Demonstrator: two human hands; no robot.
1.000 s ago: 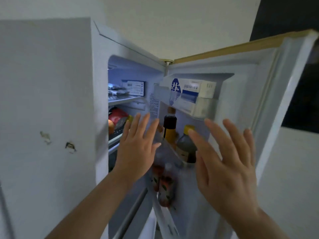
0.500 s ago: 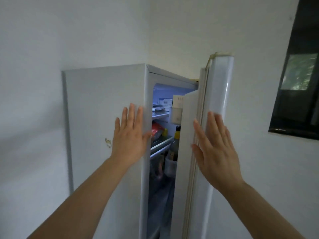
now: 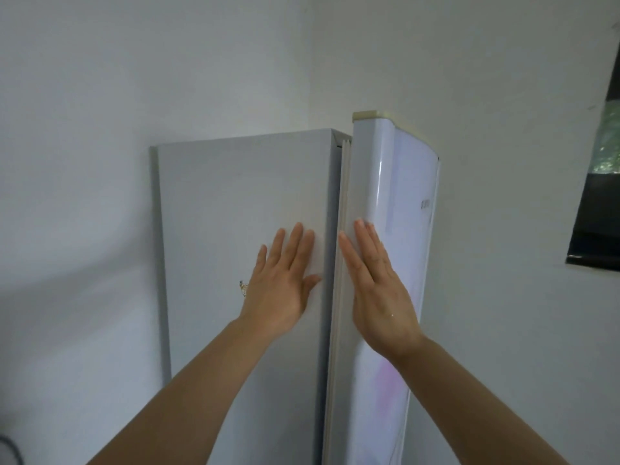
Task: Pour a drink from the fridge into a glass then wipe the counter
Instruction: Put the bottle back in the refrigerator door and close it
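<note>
**Fridge nearly shut, both hands flat on it**

Looking at a white fridge (image 3: 241,209) tucked into the corner of two pale walls (image 3: 100,78). Door (image 3: 396,203) swung almost closed, just a thin gap along the gasket (image 3: 340,263) between door edge and cabinet. Nothing of the inside visible, so no telling where the drink sits.

Left hand (image 3: 280,290) pressed flat on the side panel of the cabinet, near its front edge, fingers (image 3: 295,243) stretched out and slightly apart, thumb pointing toward the gap. Holding nothing.

Right hand (image 3: 379,297) laid flat on the door's outer face right at its near edge, fingers (image 3: 365,246) straight and close together, pointing up. Also holding nothing.

Small chipped mark (image 3: 243,287) on the side panel just left of the left hand, partly hidden by it. Little logo (image 3: 426,205) high up on the door front, too blurry to read. Dark window (image 3: 600,182) off at the right edge. Yellowed trim cap (image 3: 369,115) on top of the door.
</note>
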